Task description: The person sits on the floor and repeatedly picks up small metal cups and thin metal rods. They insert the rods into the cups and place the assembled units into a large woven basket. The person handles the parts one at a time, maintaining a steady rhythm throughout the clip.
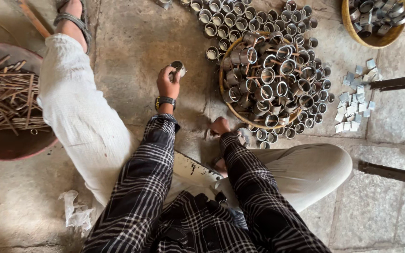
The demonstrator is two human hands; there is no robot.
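Your left hand [167, 84] grips one metal ring [178, 68] over the stone floor [132, 42]. Right hand [220, 125] is closed, contents unclear. Basket [223, 89] looks heaped, rows of rings [240, 18] beside it; plenty apparently left.

head view, steeply down, near floor [141, 47]

A small round metal cup [177, 68], dull silver with a dark open mouth, sits tilted in the fingers of the left hand [167, 84] above the stone floor, just left of the heaped basket. Near the person's knee, the right hand [220, 125] rests low beside a shiny flat metal disc [245, 136], lying at the near edge of the cups.
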